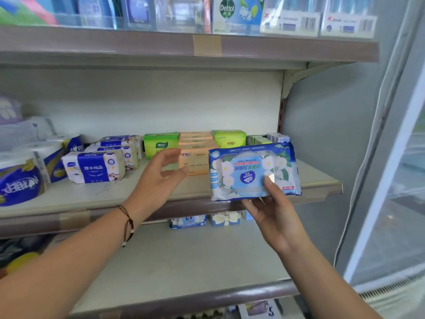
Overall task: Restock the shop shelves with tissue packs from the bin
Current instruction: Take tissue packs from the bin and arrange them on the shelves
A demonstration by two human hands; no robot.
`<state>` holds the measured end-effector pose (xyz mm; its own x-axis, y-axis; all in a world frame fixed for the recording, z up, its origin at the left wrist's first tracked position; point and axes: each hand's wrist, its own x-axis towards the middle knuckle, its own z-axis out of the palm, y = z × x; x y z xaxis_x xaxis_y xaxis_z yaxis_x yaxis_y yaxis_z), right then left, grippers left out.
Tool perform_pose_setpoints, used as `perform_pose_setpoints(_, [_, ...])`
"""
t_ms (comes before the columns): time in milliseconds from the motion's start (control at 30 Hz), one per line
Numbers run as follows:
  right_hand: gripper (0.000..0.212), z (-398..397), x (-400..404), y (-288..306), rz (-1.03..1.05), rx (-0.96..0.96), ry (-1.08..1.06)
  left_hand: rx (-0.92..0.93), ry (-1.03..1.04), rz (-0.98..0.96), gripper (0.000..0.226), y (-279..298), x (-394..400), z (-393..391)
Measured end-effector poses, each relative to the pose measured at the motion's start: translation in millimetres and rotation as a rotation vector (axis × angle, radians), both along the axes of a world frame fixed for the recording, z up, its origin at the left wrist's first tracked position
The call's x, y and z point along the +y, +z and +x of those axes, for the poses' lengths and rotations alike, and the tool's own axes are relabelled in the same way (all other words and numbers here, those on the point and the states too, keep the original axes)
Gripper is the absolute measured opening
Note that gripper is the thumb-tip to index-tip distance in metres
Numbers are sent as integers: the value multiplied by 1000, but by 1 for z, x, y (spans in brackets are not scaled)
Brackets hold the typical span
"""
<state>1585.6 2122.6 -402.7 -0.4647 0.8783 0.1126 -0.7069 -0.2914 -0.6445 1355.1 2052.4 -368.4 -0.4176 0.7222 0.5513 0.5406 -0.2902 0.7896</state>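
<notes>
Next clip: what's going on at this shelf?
A person is restocking a shop shelf. The right hand grips a blue and white wet-wipe pack by its lower edge, upside down, in front of the middle shelf. The left hand is open and holds nothing, reaching toward the orange tissue packs in the row on that shelf. The pack in hand has not been set down yet.

The blue wipes pack [254, 171] hides part of the orange tissue packs [195, 155] behind it. Top-shelf boxes [289, 17] are blurred and cut off by the upper edge.
</notes>
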Motion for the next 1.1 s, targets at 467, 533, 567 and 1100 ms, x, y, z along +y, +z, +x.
perform_pose_setpoints(467, [38, 6, -84, 53, 625, -710, 169, 272, -310, -194, 74, 72, -102, 39])
perform_pose_setpoints(533, [36, 6, -95, 65, 774, -815, 214, 345, -358, -467, 81, 81, -111, 42])
perform_pose_setpoints(567, [34, 6, -99, 71, 823, -847, 226, 338, -401, -588, 78, 83, -115, 44])
perform_pose_setpoints(1100, [43, 0, -113, 91, 993, -1063, 347, -168, -551, -498, 51, 16, -168, 49])
